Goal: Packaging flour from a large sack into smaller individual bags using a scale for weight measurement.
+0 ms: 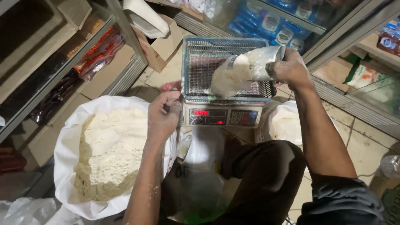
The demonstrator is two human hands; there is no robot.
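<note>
While our right hand (291, 68) gripped the tilted metal scoop (260, 62) over the clear bag (227, 79) in the scale's blue basket (196, 54), our left hand (163, 114) pinched the bag's edge, and we judged a slow pour wisest.

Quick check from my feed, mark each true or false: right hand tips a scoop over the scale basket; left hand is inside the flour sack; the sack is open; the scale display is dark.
1. The right hand tips a metal scoop over the blue basket. True.
2. The left hand is inside the flour sack. False: it rests by the scale.
3. The sack is open. True.
4. The scale display is dark. False: red digits glow.
</note>
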